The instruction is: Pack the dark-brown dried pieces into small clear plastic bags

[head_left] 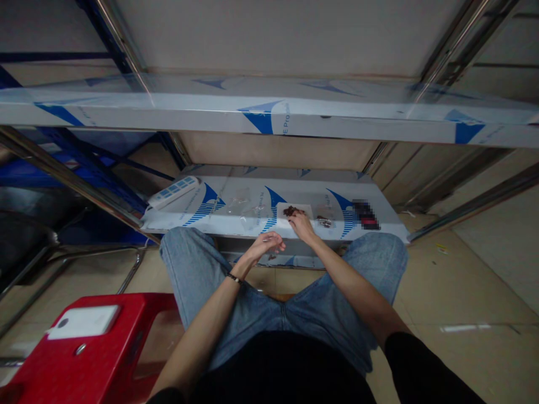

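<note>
In the head view the person is sitting in front of a low steel shelf [236, 210] that is still wearing its blue-and-white protective film. The right hand [301, 224] is reaching forward over a small white sheet [304, 209], and its fingers [295, 219] are closing on a dark brown clump [290, 211] lying on that sheet; whether they are really pinching it or only touching it, I cannot tell at this size. The left hand [266, 244] is hanging in the air just below and to the left of those fingers, half curled, and it is holding nothing that I can see.

The clump is looking like a small pile of loose, dry pieces, so I am judging it very light, soft and crumbly. A gentle pinch from above at the edge of the pile should be suiting it better than a hard squeeze.

To the right of the fingers a small dark item [324, 222] is lying; far to the left, a white power strip [172, 192].
</note>
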`<state>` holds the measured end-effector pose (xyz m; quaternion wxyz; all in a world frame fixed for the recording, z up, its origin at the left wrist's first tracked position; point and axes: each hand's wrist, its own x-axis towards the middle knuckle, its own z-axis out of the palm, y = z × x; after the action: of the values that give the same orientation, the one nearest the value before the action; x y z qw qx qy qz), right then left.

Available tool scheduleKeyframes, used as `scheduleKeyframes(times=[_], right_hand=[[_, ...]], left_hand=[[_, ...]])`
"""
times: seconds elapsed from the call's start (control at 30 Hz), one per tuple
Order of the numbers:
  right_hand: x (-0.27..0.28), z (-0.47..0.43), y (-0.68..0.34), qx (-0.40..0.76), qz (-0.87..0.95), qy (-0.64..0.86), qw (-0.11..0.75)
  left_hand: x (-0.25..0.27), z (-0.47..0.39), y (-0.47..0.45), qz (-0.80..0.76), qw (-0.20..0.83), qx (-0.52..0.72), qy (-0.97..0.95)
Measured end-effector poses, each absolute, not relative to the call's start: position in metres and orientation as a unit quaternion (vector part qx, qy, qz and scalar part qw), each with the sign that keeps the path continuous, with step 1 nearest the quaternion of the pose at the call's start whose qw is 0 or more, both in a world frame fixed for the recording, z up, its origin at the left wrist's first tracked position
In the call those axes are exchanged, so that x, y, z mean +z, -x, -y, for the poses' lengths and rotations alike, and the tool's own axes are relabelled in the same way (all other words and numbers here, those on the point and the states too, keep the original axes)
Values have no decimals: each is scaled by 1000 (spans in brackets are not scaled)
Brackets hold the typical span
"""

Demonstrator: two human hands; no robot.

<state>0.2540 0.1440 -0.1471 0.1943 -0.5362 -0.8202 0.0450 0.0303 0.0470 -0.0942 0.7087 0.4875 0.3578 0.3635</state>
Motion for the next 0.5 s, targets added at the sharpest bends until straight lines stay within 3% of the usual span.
scheduleKeyframes(times=[0.3,0.5], right_hand=[[-147,-147,-255,111,776,533,319],[-127,-130,-230,333,644,505,469]], left_hand=[[-104,-50,-30,-350,706,365,-496],[-108,-59,-32,-372,696,396,-470]])
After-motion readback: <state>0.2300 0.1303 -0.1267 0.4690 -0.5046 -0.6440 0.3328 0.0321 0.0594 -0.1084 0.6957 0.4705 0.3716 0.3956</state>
